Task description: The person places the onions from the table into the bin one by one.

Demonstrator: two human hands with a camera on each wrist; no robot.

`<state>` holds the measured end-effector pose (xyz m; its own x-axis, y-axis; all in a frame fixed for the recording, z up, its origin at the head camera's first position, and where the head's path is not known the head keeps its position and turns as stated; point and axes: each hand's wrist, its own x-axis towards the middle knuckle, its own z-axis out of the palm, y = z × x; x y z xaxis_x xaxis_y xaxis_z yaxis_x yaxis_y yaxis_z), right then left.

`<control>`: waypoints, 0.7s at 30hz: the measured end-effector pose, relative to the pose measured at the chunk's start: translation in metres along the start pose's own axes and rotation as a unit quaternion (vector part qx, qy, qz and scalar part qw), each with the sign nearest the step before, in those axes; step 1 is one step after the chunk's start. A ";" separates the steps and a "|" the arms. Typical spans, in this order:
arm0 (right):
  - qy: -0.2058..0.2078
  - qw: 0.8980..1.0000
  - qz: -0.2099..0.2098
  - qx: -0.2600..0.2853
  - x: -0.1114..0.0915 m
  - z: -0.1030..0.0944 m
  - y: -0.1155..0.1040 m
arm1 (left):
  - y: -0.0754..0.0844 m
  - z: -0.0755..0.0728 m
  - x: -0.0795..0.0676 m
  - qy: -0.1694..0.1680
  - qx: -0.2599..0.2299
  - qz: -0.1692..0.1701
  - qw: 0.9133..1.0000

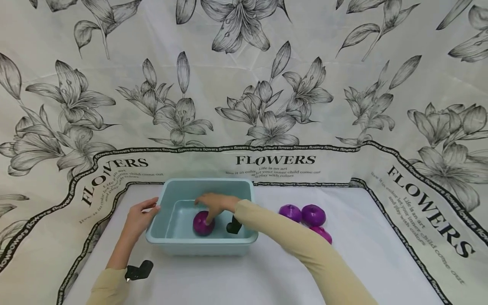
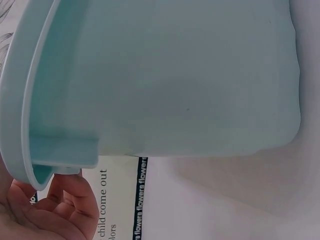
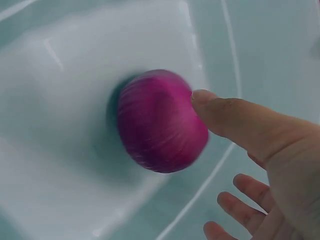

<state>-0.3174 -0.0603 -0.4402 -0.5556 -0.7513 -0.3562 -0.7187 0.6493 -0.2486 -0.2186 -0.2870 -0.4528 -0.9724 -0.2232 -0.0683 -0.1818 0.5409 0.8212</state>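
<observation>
A light blue plastic basin (image 1: 196, 249) stands on the white cloth, with one red onion (image 1: 202, 225) inside it. My left hand (image 1: 139, 219) grips the basin's left rim; the left wrist view shows its curled fingers (image 2: 82, 200) under the rim's end. Inside the basin, my right hand (image 1: 216, 203) is above the onion with its fingers spread. In the right wrist view the thumb tip overlaps the onion's edge (image 3: 162, 122), while the other fingers (image 3: 242, 207) are loosely bent and apart from it.
To the right of the basin lie three more red onions, one purple onion (image 1: 314, 215) among them, partly behind the right sleeve (image 1: 301, 245). A flower-print cloth (image 1: 267, 93) rises behind and along both sides of the white surface (image 1: 213, 279).
</observation>
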 end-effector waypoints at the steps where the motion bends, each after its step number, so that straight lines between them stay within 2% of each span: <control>1: 0.002 1.000 -0.005 -0.003 -0.001 -0.003 -0.001 | 0.000 0.000 0.000 0.001 -0.001 0.001 1.000; 8: 0.035 0.998 -0.043 -0.004 -0.013 -0.019 -0.005 | -0.001 0.001 0.000 0.002 -0.001 -0.001 1.000; 21: 0.111 0.991 -0.074 -0.019 -0.046 -0.045 -0.021 | 0.001 0.001 -0.001 0.010 0.010 0.003 1.000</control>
<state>-0.2952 -0.0446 -0.3774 -0.5182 -0.8482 -0.1095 -0.8120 0.5281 -0.2487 -0.2183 -0.2859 -0.4525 -0.9705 -0.2356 -0.0513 -0.1784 0.5583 0.8102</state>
